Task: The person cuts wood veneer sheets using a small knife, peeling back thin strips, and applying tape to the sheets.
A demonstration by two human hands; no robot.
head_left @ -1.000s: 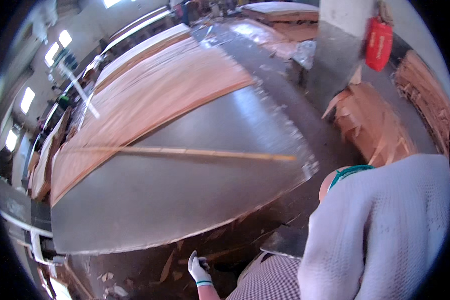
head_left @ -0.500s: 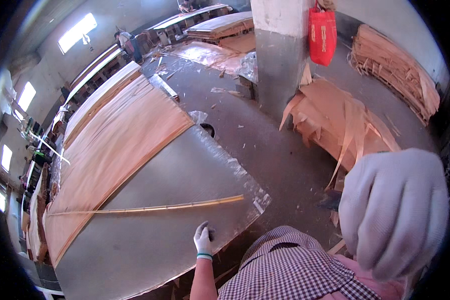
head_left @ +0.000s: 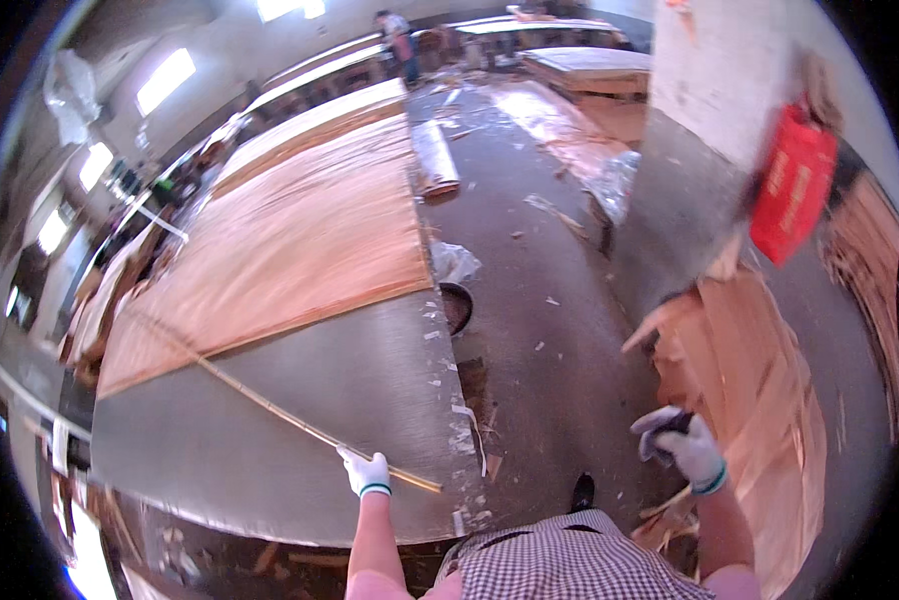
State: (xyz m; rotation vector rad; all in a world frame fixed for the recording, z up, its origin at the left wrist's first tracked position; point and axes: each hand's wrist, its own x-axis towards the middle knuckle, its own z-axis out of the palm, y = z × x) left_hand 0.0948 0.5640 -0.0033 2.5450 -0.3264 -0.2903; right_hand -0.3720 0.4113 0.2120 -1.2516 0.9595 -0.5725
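Grey tabletop [head_left: 180, 460]: L grip [head_left: 367, 472] outstretched, on stick [head_left: 270, 404] (closure unclear); R grip [head_left: 695, 452] half-open.

Bright white windows [head_left: 167, 82] punctuate the pale left-hand wall [head_left: 220, 68]. A square pillar [head_left: 708, 140], whitish above and dark grey below, rises from a dark grey floor [head_left: 540, 250] strewn with small pale scraps [head_left: 553, 300]. Long benches [head_left: 540, 27] stand at the room's far end.

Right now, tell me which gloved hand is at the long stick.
The left hand, over the stick on the grey tabletop; the right hand is away from both.
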